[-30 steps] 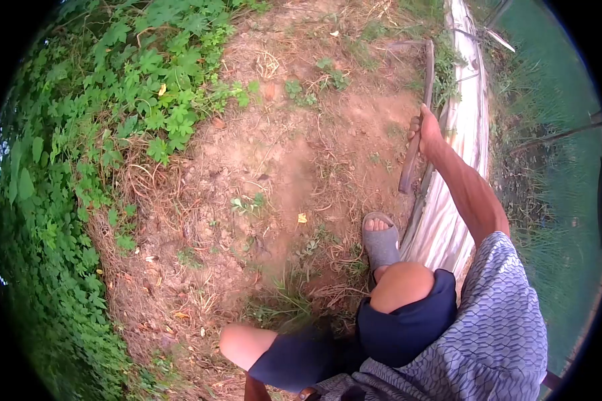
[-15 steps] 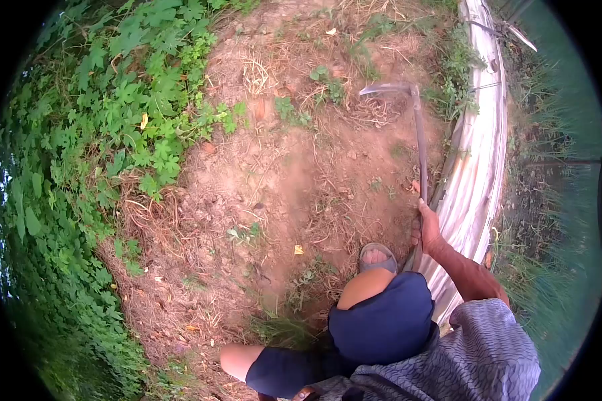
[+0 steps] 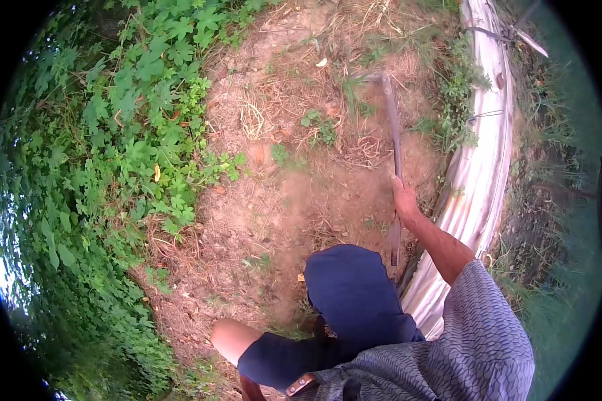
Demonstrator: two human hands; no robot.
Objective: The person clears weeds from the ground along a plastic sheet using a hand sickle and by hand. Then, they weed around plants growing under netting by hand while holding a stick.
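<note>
A long-handled sickle (image 3: 398, 150) extends both ways from the right hand (image 3: 403, 196), which is wrapped around its handle: blurred blade beyond the grip, butt nearer the person's navy shorts (image 3: 354, 294). Beneath is reddish soil (image 3: 247, 200); a whitish, ridged border (image 3: 485, 160) runs beside the hand, leafy plants (image 3: 160, 100) opposite.

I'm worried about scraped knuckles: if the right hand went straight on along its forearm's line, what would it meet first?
Probably the tangle of dry stems on the soil ahead, though how high the right hand sits is unclear; it might pass over.
</note>
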